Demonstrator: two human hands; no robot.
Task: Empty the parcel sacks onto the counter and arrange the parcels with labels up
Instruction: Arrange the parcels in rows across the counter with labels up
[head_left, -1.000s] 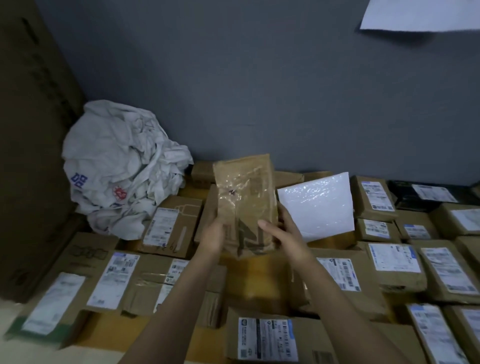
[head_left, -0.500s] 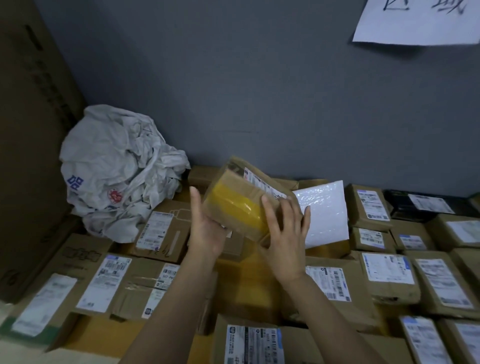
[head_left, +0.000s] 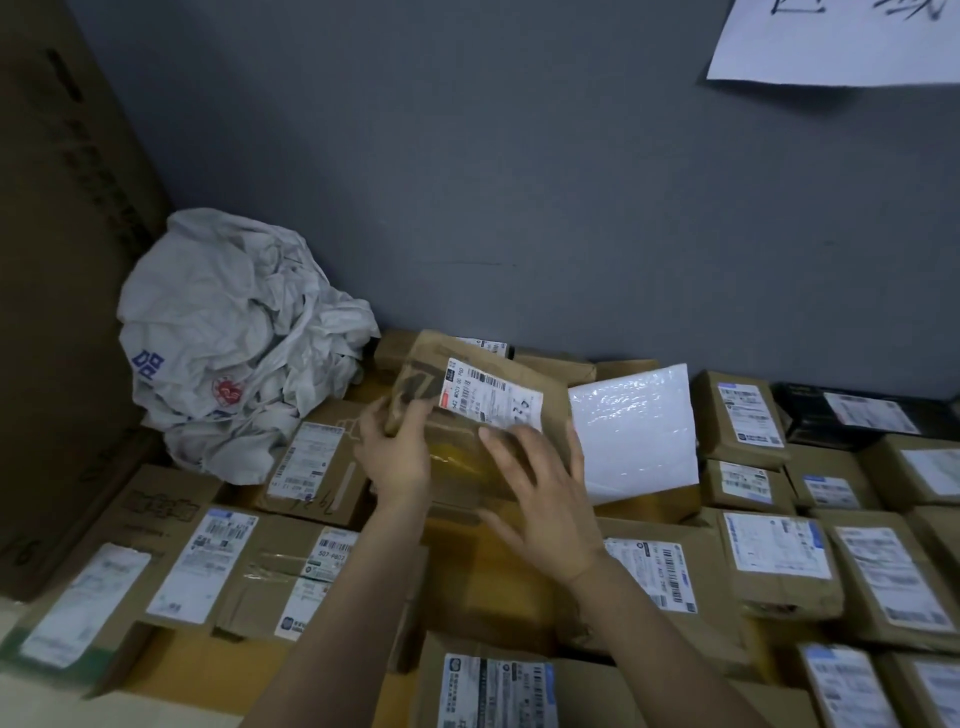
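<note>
Only the head view to go on. The cardboard parcel (head_left: 467, 415) is held up off the table (head_left: 208, 670), mid-pile near the back wall and tilted toward you, with its shipping label (head_left: 491, 397) facing up. Your left hand (head_left: 397, 457) has the near left corner, thumb on top and fingers curled under, so that one's really gripping. Your right hand (head_left: 540, 488) is spread flat against the near right side, fingers straight, steadying rather than clamping. Both forearms reach in from below. My advice: lower it level into the gap under your hands, just beside the white bubble mailer (head_left: 634, 431), keep the label side up, and don't cover the neighbours' labels. The crumpled sack (head_left: 234, 343) back left looks empty, but I can't be sure.
</note>
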